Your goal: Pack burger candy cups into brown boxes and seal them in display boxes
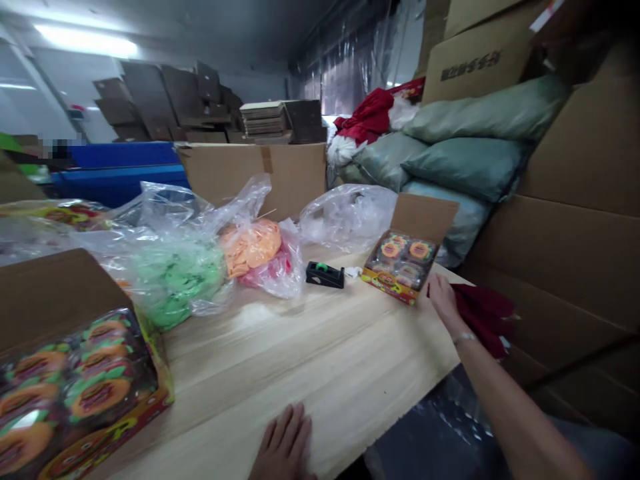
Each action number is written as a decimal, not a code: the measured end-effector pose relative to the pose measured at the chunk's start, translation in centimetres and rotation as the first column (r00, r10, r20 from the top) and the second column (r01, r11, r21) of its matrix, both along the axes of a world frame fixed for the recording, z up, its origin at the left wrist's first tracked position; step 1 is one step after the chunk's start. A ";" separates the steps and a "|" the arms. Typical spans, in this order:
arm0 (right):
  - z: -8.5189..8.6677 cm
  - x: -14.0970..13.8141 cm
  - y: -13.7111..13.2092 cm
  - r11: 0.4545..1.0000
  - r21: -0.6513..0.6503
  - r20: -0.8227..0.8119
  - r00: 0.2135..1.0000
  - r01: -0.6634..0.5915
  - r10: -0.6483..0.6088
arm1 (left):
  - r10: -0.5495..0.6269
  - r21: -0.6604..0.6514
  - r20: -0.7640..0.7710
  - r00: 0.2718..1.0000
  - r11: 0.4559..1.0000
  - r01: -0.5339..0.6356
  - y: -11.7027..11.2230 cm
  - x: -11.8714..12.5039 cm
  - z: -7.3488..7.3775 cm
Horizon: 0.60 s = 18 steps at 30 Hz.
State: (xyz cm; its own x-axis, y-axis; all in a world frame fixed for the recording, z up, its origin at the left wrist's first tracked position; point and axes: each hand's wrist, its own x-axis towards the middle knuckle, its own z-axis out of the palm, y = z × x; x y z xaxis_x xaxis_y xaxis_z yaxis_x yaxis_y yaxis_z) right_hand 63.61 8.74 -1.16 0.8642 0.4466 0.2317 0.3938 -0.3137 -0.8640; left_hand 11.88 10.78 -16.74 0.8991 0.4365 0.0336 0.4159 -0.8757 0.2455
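My left hand (285,443) lies flat on the wooden table (310,360) near its front edge, fingers stretched out and holding nothing. My right hand (444,303) reaches out to the table's right edge and grips a dark red cloth (483,317). Just beyond that hand stands a small open cardboard box (406,260) with its flap up, filled with round orange and green packaged items. A black tape dispenser (325,274) sits to the left of that box.
A larger open box of the same packaged items (75,393) stands at the near left. Clear plastic bags with green (175,280), orange (253,245) and pink pieces lie behind. Big cardboard boxes (575,220) and stuffed grey-green sacks (465,160) stand on the right.
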 end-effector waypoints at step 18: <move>-11.4 -16.8 -6.9 0.928 -0.318 0.431 0.842 -0.196 0.325 | 0.415 -0.712 0.315 0.854 0.698 -0.077 -4.9 1.4 13.8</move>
